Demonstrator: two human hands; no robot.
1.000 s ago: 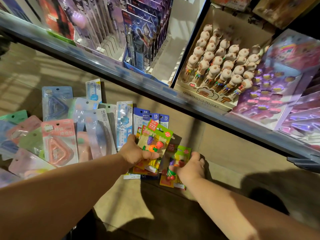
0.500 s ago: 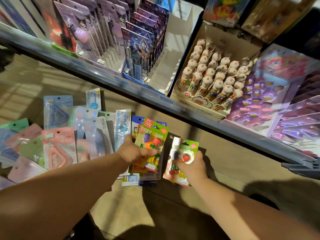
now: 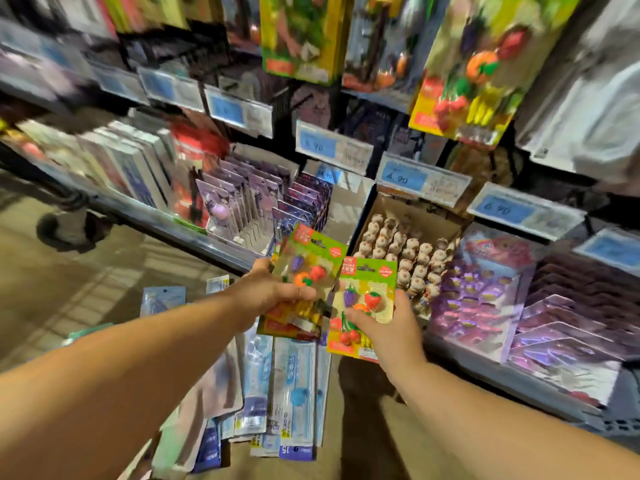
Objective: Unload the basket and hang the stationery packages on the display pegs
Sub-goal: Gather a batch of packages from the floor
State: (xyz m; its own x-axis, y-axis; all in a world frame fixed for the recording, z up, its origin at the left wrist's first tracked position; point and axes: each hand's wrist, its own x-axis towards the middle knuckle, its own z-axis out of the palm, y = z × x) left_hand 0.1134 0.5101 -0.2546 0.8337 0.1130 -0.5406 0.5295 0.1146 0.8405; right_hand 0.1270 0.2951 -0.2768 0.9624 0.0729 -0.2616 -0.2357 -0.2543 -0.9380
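Note:
My left hand (image 3: 273,292) grips a small stack of green-and-yellow fruit eraser packages (image 3: 304,271), thumb across the front. My right hand (image 3: 388,327) holds one more fruit eraser package (image 3: 363,296) of the same kind, upright, just right of the stack. Both are raised in front of the lower shelf. Matching fruit eraser packs (image 3: 464,71) hang high at the upper right. More flat stationery packages (image 3: 291,386) lie on the floor below my hands. No basket is visible.
A shelf edge with blue price tags (image 3: 405,178) runs across the middle. Below it stand purple carded pens (image 3: 235,202), a cardboard box of character-topped pens (image 3: 405,251) and purple sets (image 3: 485,289). The view is motion-blurred at the top and left.
Both hands have lifted their fruit eraser packages up from the floor pile toward the shelves. The camera has tilted upward, bringing the hanging packs and price tags into view.

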